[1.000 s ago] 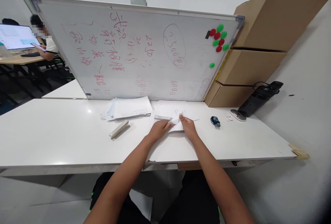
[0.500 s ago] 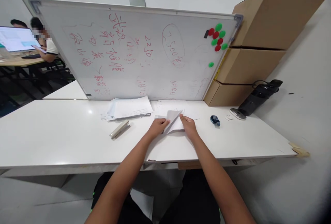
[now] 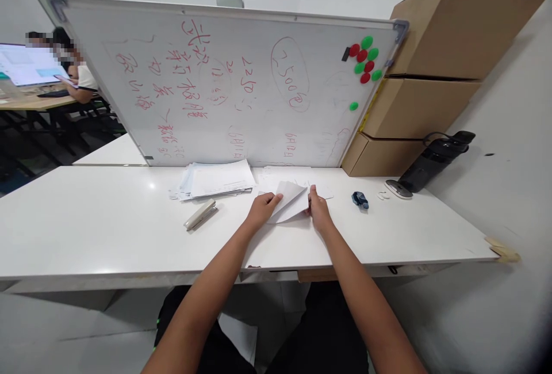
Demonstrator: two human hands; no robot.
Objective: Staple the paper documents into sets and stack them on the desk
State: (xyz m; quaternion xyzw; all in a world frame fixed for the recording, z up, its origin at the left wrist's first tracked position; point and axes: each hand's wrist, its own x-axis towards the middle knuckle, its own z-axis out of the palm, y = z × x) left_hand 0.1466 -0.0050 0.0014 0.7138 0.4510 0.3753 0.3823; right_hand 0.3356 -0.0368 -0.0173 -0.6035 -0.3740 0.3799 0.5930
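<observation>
My left hand [image 3: 263, 209] grips the left side of some white paper sheets [image 3: 290, 206], its thumb pressed on top. At the right edge of the sheets, my right hand [image 3: 318, 209] is closed on them with the thumb pointing up. The sheets are lifted off the desk and bent, one lying slantwise over another; how many there are I cannot tell. Just behind my hands, more loose papers [image 3: 276, 174] lie at the foot of the whiteboard. To the left sit a thick stack of papers [image 3: 222, 179] and a grey stapler [image 3: 200, 214].
A whiteboard [image 3: 250, 86] with red writing and magnets stands along the desk's [image 3: 107, 224] back. Right of my hands are a small dark blue object [image 3: 360, 200], a computer mouse [image 3: 398, 189], a black bottle [image 3: 437, 161] and stacked cardboard boxes [image 3: 426, 106]. People sit at a monitor [image 3: 30, 64] far left.
The small folded-over part between my hands has opened into a larger slanting sheet. My right thumb has lifted from the paper's top and now points upward; my left hand has moved slightly.
</observation>
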